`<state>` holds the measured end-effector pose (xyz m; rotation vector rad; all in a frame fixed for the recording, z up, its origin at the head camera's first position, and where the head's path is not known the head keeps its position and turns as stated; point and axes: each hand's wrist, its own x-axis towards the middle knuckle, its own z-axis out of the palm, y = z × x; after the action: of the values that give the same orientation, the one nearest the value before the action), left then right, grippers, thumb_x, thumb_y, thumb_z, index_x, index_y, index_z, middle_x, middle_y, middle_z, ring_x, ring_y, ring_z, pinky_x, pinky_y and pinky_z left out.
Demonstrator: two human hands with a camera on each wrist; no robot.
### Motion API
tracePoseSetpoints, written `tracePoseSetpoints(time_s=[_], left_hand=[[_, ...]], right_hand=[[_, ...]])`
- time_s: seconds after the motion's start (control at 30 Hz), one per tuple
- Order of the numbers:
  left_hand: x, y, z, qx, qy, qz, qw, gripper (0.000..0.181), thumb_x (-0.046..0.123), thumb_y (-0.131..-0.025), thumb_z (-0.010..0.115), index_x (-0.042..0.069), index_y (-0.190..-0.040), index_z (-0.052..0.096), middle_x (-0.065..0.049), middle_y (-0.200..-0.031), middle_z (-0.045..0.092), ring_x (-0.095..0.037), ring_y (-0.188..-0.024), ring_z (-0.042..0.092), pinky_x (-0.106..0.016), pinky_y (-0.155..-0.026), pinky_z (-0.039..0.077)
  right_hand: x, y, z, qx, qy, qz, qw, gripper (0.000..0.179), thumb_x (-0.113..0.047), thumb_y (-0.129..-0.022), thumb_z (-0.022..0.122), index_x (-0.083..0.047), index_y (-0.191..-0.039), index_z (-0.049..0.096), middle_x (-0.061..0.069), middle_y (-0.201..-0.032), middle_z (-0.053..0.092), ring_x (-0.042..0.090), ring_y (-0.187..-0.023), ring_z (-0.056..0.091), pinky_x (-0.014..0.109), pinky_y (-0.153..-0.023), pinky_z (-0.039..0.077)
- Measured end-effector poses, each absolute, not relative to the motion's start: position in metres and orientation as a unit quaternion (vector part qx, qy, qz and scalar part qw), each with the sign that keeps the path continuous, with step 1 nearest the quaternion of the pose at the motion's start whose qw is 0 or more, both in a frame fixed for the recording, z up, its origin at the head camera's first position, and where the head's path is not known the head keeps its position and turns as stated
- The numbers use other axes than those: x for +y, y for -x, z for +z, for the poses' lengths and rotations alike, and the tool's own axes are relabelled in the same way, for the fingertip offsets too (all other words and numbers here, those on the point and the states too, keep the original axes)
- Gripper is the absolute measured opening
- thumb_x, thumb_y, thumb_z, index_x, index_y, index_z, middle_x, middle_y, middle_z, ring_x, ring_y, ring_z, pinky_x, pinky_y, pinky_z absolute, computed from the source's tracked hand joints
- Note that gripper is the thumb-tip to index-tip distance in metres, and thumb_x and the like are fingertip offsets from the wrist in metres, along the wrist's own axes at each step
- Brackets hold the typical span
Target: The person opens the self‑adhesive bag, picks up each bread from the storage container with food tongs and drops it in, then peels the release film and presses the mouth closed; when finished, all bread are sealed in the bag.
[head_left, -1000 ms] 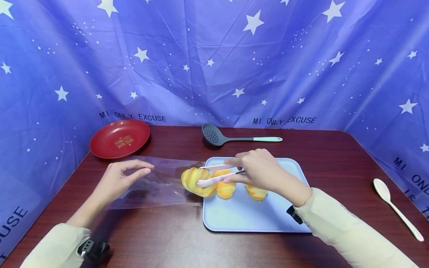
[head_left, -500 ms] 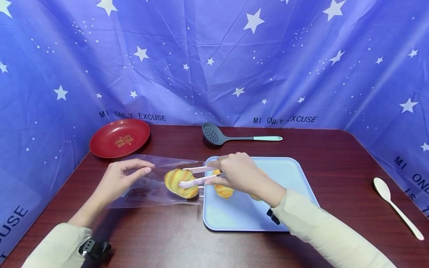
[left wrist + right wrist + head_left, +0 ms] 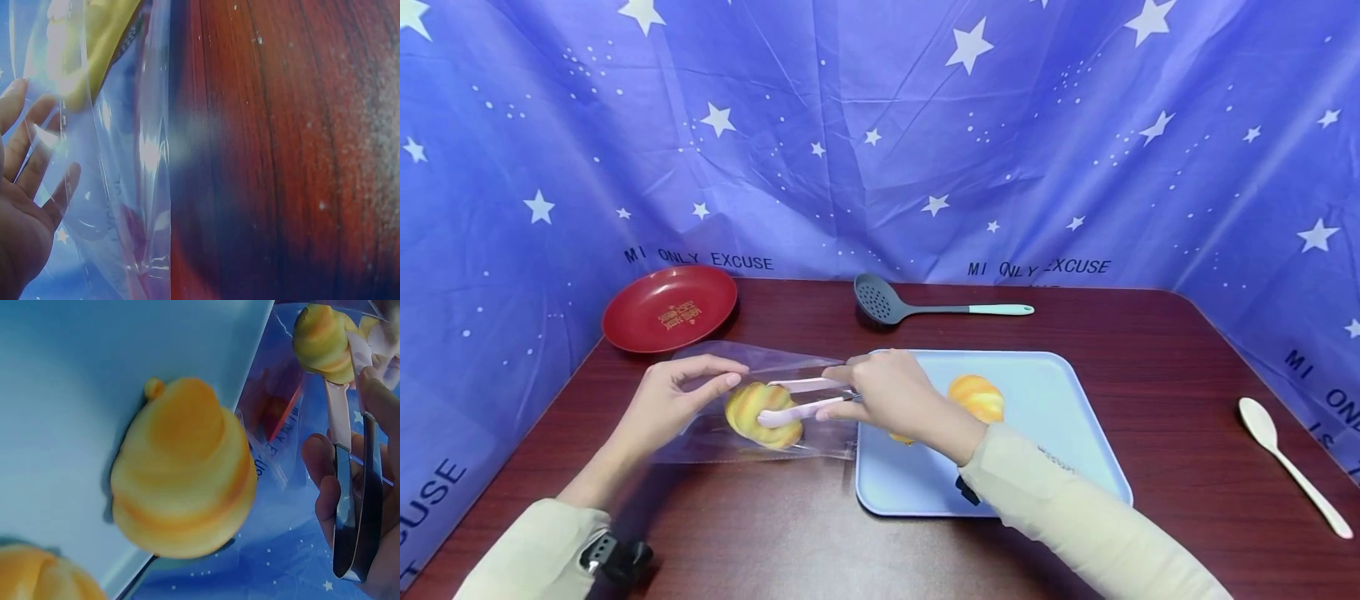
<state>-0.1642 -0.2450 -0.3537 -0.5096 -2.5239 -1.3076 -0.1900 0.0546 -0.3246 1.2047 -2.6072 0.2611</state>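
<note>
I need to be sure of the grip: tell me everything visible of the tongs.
The tongs have pale pink, plastic-looking ends on a shiny, metal-looking U-shaped body. Held in the right hand, they point toward the person's left. Their ends grip a bread roll inside the clear bag.
</note>
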Motion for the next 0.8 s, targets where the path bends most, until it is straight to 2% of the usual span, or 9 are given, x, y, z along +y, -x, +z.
tracePoseSetpoints(time_s=[0.27, 0.43, 0.5, 0.67, 0.8], left_hand=[[-0.242, 0.164, -0.352, -0.863, 0.172, -0.459, 0.123, 0.019, 0.008, -0.091, 0.076, 0.009, -0.110, 0.079, -0.002, -0.101, 0.077, 0.002, -0.094, 0.066, -0.014, -0.078, 0.052], [-0.241, 0.164, -0.352, -0.862, 0.176, -0.459, 0.127, 0.017, 0.007, -0.091, 0.076, 0.010, -0.108, 0.079, -0.002, -0.099, 0.077, 0.000, -0.091, 0.065, -0.015, -0.075, 0.051], [-0.241, 0.164, -0.352, -0.861, 0.176, -0.460, 0.125, 0.017, 0.007, -0.091, 0.076, 0.009, -0.108, 0.079, -0.003, -0.099, 0.077, 0.000, -0.091, 0.065, -0.015, -0.075, 0.051], [-0.241, 0.164, -0.353, -0.866, 0.171, -0.457, 0.114, 0.018, 0.009, -0.093, 0.075, 0.011, -0.111, 0.078, -0.002, -0.101, 0.076, 0.000, -0.093, 0.065, -0.015, -0.079, 0.050], [-0.241, 0.164, -0.353, -0.865, 0.172, -0.457, 0.115, 0.018, 0.009, -0.093, 0.075, 0.010, -0.111, 0.078, -0.003, -0.102, 0.077, 0.000, -0.094, 0.065, -0.014, -0.080, 0.050]], right_hand=[[0.037, 0.191, -0.326, -0.892, -0.427, 0.070, 0.133, 0.039, -0.061, -0.086, 0.071, -0.026, -0.104, 0.074, -0.009, -0.075, 0.068, 0.014, -0.054, 0.056, 0.031, -0.043, 0.036], [0.027, 0.191, -0.326, -0.896, -0.420, 0.060, 0.128, 0.043, -0.062, -0.085, 0.071, -0.027, -0.109, 0.076, -0.007, -0.083, 0.073, 0.016, -0.054, 0.056, 0.031, -0.043, 0.038], [0.023, 0.191, -0.326, -0.898, -0.418, 0.056, 0.125, 0.043, -0.063, -0.086, 0.071, -0.026, -0.106, 0.076, -0.006, -0.084, 0.073, 0.017, -0.053, 0.054, 0.033, -0.044, 0.039], [0.015, 0.194, -0.324, -0.896, -0.425, 0.053, 0.116, 0.039, -0.062, -0.089, 0.068, -0.023, -0.088, 0.067, -0.005, -0.075, 0.066, 0.017, -0.052, 0.050, 0.033, -0.045, 0.040], [0.010, 0.196, -0.324, -0.894, -0.432, 0.050, 0.110, 0.039, -0.061, -0.090, 0.067, -0.023, -0.082, 0.062, -0.007, -0.070, 0.062, 0.016, -0.053, 0.051, 0.033, -0.046, 0.039]])
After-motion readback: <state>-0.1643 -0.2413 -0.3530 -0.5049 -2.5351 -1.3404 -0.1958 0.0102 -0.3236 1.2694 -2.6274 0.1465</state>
